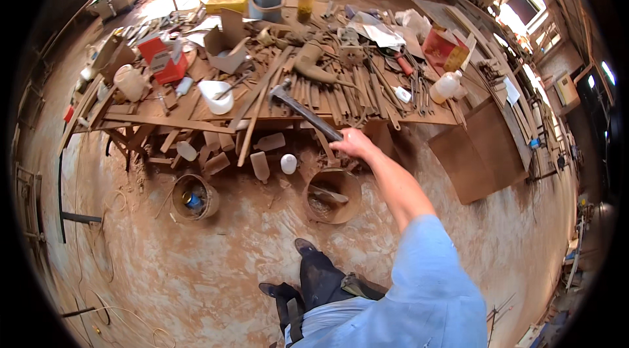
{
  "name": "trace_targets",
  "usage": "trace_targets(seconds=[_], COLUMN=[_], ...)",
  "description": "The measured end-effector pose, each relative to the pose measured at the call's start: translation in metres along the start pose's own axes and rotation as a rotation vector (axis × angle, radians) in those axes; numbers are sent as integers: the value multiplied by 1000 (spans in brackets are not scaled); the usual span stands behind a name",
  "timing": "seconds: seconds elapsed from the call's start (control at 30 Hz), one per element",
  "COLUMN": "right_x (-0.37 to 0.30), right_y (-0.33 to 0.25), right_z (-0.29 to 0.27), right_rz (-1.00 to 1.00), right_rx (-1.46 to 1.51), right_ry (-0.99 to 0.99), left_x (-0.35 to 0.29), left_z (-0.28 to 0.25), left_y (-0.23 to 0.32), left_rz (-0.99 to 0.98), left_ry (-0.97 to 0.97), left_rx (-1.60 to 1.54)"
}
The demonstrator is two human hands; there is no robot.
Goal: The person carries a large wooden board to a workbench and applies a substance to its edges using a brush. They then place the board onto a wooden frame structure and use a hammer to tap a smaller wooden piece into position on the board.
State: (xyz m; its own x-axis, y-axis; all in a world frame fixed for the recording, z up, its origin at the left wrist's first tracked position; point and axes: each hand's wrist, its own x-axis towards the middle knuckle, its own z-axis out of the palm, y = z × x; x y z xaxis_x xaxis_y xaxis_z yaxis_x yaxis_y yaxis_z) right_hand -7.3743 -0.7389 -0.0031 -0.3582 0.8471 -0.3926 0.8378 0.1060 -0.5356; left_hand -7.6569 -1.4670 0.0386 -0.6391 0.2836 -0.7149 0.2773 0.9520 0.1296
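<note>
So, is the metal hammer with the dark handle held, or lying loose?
Held: the bare right hand grips the hammer by its handle end. Whether its head touches anything: cannot tell.

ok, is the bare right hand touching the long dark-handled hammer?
Touching. The head view shows the bare right hand closed around the near end of the long dark-handled hammer, no gap visible.

In front of you, a brown wooden counter (438,115) carries a red-and-white cardboard box (165,65), white plastic container (213,97), dusty brown pistol-shaped power tool (310,61) and cream plastic bottle (445,88).
</note>
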Motion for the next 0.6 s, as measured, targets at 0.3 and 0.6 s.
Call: trace_targets(seconds=[0.3,0.6], right_x=[47,-7], right_y=[38,114], right_z=[-41,-45], right_rz=[107,140], right_rx=[-795,-467], right_ry=[432,551], left_x=[14,-8], left_z=[37,37], left_y=[45,40], left_rz=[87,-5], left_ry=[-129,-215], left_rx=[78,210])
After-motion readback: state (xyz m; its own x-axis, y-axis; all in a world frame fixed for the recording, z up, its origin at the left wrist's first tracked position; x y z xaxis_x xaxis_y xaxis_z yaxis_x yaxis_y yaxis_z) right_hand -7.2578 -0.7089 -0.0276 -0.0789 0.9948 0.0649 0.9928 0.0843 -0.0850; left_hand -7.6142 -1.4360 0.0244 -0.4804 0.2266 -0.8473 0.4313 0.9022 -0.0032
